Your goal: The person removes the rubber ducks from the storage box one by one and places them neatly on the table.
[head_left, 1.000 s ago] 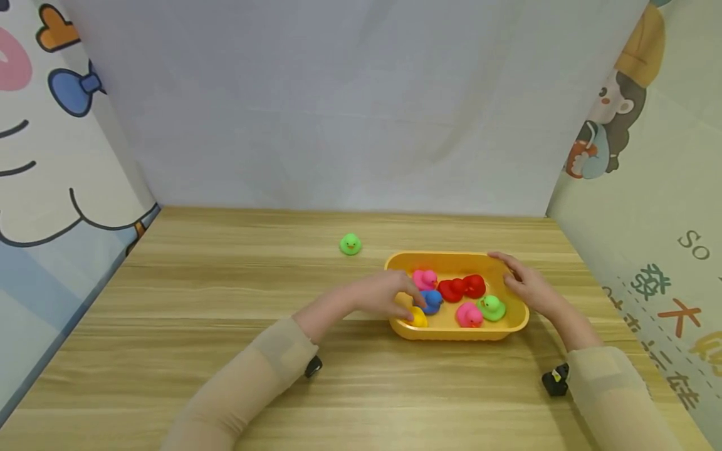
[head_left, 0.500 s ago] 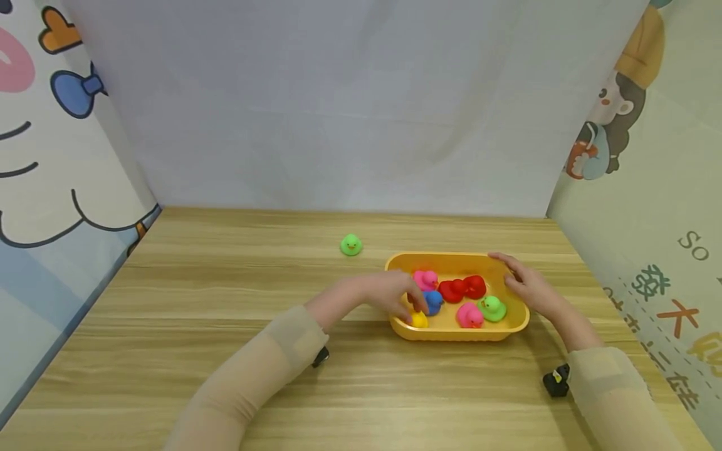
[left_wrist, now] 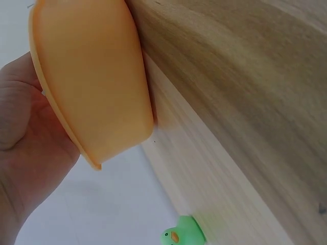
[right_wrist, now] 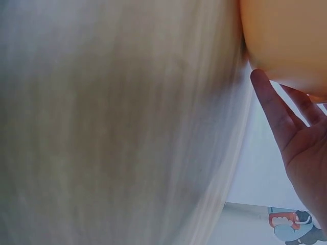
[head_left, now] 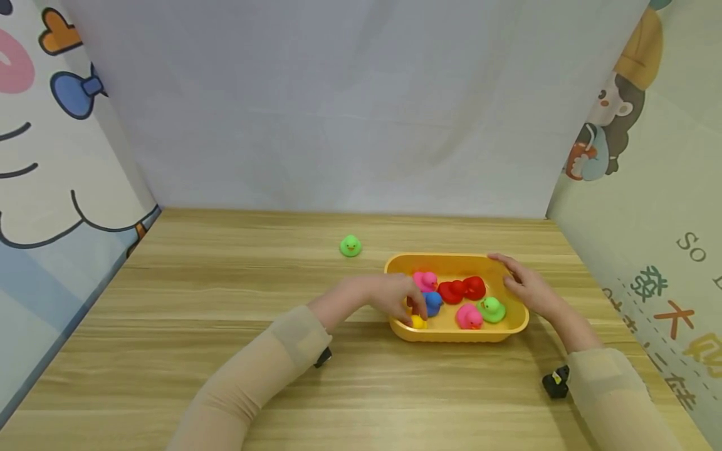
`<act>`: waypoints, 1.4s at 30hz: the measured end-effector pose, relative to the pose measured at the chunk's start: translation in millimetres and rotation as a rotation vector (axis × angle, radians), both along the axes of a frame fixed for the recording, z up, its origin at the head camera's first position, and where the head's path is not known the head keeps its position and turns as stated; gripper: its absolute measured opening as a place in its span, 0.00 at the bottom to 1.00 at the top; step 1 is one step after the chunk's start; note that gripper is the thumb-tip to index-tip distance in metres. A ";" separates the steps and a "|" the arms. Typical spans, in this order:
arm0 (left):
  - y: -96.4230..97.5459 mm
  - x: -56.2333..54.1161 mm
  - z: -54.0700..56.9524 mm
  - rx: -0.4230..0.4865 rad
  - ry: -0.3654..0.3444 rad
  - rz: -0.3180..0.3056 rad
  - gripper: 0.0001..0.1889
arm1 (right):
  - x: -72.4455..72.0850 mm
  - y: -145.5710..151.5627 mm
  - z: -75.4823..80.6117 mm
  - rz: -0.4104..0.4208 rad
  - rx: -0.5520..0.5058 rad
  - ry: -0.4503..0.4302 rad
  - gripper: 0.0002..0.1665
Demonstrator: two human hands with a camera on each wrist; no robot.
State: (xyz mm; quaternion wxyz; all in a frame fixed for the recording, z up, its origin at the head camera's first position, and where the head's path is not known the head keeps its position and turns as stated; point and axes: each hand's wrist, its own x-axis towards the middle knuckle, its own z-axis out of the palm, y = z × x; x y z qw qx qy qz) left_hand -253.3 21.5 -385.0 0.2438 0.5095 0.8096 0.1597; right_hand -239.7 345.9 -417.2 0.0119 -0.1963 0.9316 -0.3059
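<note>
The left hand (head_left: 392, 295) pinches a yellow duck (head_left: 418, 322) in the near-left corner of an orange tray (head_left: 451, 336) on a desk (head_left: 406, 401); the right hand's (head_left: 533, 291) fingers rest, unclenched, against its right end.

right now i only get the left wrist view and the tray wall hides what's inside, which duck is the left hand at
Observer: The left hand is down in the tray at the yellow duck; I can't tell whether it grips it.
Operator: ok and where's the right hand, i don't have it
Observer: The right hand is touching the tray's right end.
Operator: i see one green duck on the table, is there another
Observer: Yes, a second green duck is inside the tray, beside a pink duck.
</note>
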 end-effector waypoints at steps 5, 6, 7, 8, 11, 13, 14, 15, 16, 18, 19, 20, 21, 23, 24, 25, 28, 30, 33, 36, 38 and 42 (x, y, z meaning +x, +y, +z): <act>-0.4 -0.5 -0.9 0.006 -0.003 -0.005 0.10 | 1.6 -0.8 2.7 -0.002 -0.008 -0.017 0.28; -0.5 -0.8 -1.2 0.009 -0.001 -0.009 0.10 | 2.0 -1.0 3.4 -0.001 -0.015 -0.023 0.28; -0.7 -0.8 -1.3 0.012 0.000 -0.014 0.11 | 2.5 -1.1 4.0 0.000 -0.020 -0.026 0.28; -0.9 -0.7 -1.0 0.017 -0.001 -0.016 0.11 | 2.9 -1.3 4.6 0.001 -0.025 -0.030 0.28; -1.9 0.1 0.1 0.027 -0.003 -0.014 0.11 | 4.0 -1.7 6.1 0.005 -0.035 -0.038 0.29; -2.7 1.0 1.2 0.033 -0.007 -0.003 0.12 | 4.5 -1.9 6.7 0.003 -0.023 -0.036 0.29; -3.0 1.3 1.6 0.036 -0.008 0.002 0.12 | 4.5 -1.9 6.9 0.001 -0.018 -0.035 0.29; -3.3 1.6 2.1 0.040 -0.008 0.008 0.13 | 4.6 -1.9 7.0 -0.002 -0.010 -0.032 0.29; -3.6 1.8 2.7 0.046 -0.007 0.012 0.13 | 4.7 -1.9 7.1 -0.005 -0.002 -0.029 0.29; -3.9 2.1 3.9 0.057 -0.002 0.015 0.13 | 4.6 -1.7 6.8 -0.009 0.004 -0.025 0.29; -3.9 2.0 4.3 0.062 -0.001 0.014 0.13 | 4.4 -1.6 6.6 -0.010 0.002 -0.025 0.29; -3.9 1.9 4.6 0.068 0.002 0.012 0.12 | 4.3 -1.5 6.3 -0.010 -0.001 -0.026 0.28; -4.1 1.8 4.8 0.071 0.004 0.010 0.12 | 4.2 -1.4 6.2 -0.010 -0.004 -0.026 0.28; -4.2 1.5 4.8 0.075 0.006 0.008 0.12 | 4.0 -1.1 6.1 -0.010 -0.004 -0.029 0.28; -4.3 1.5 4.7 0.075 0.006 0.007 0.12 | 3.9 -1.0 6.1 -0.011 -0.003 -0.031 0.28; -4.6 1.5 4.8 0.075 0.007 0.009 0.12 | 4.0 -1.0 6.3 -0.012 0.003 -0.030 0.28; -6.1 2.1 6.7 0.081 -0.003 0.023 0.12 | 4.8 -0.8 7.2 -0.012 0.013 -0.030 0.28; -7.2 3.0 9.4 0.090 -0.009 0.031 0.12 | 5.7 -0.8 8.2 -0.012 0.012 -0.033 0.28; -8.8 4.2 14.8 0.107 -0.009 0.033 0.12 | 6.9 -0.9 9.1 -0.011 0.003 -0.035 0.28; -10.5 4.9 19.3 0.124 -0.003 0.033 0.11 | 7.1 -0.6 9.3 -0.005 -0.019 -0.047 0.28; -11.7 5.1 21.6 0.135 -0.001 0.037 0.11 | 7.0 -0.3 9.3 -0.003 -0.030 -0.057 0.29; -14.2 6.1 25.6 0.161 0.005 0.038 0.12 | 7.2 -0.3 9.8 -0.004 -0.008 -0.047 0.28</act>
